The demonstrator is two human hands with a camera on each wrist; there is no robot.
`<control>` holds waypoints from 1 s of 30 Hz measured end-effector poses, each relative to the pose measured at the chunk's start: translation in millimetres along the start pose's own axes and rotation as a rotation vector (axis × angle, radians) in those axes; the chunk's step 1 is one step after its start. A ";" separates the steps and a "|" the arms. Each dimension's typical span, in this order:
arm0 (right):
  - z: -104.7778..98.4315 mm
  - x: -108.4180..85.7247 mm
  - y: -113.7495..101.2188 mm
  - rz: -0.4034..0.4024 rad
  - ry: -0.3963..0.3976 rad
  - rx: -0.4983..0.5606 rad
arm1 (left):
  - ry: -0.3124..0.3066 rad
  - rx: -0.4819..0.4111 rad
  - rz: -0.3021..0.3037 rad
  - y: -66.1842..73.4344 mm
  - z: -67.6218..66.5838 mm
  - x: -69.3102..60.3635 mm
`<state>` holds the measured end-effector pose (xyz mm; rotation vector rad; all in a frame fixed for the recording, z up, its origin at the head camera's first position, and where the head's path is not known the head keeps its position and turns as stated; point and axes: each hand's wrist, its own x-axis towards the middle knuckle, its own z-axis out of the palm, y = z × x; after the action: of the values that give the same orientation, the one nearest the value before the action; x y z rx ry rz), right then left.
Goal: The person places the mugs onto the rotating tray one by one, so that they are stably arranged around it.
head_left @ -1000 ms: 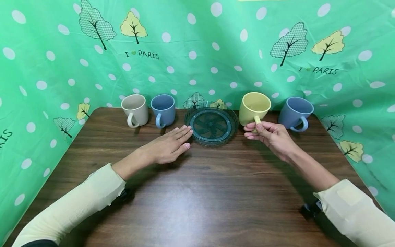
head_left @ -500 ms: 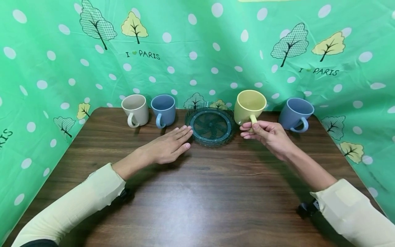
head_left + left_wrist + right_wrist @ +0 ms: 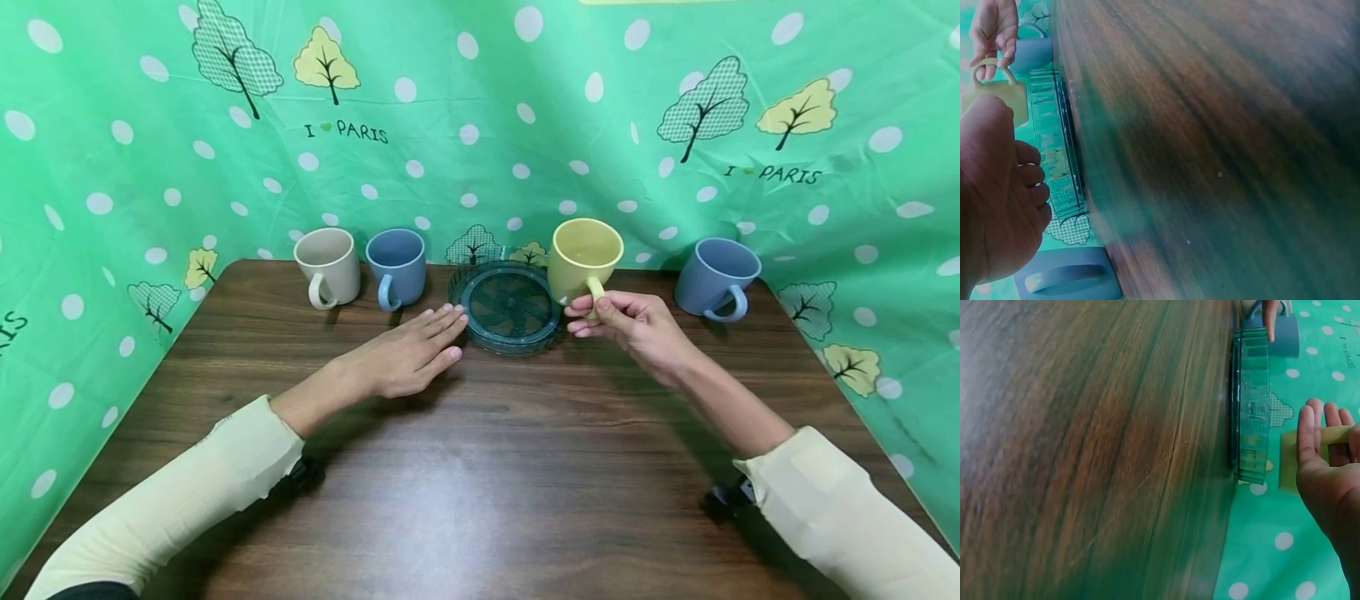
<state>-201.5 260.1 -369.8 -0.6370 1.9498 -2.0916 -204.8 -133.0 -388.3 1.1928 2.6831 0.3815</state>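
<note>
A yellow mug point(image 3: 581, 265) hangs upright by its handle from the right hand point(image 3: 637, 333), which pinches the handle between thumb and fingers. The mug is raised off the table beside the right edge of a dark green clear glass dish point(image 3: 513, 308), overlapping that edge in the head view. In the right wrist view the mug point(image 3: 1288, 464) is held above the level of the dish's rim point(image 3: 1269, 381). The left hand point(image 3: 408, 354) lies palm down with extended fingers, its fingertips at the dish's left edge.
On the brown wooden table point(image 3: 465, 467), a cream mug point(image 3: 333, 271) and a blue mug point(image 3: 401, 271) stand left of the dish. Another blue mug point(image 3: 712, 279) stands at the far right. A green printed cloth point(image 3: 465, 108) hangs behind the table.
The right hand has carried the yellow mug leftward, from near the right blue mug to the dish's right edge. The left hand has stayed in place.
</note>
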 end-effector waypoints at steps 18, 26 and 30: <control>11.0 8.8 6.3 0.028 -0.016 0.008 | -0.007 0.000 -0.007 0.6 -0.6 -0.4; 14.2 8.4 6.9 0.048 -0.015 -0.021 | -0.008 -0.001 -0.014 0.9 0.0 -0.1; 16.5 9.0 8.3 0.045 -0.025 -0.001 | -0.006 0.004 -0.017 1.0 0.1 0.2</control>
<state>-203.2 240.6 -376.1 -0.6113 1.9338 -2.0466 -204.2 -132.2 -388.2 1.1693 2.6883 0.3698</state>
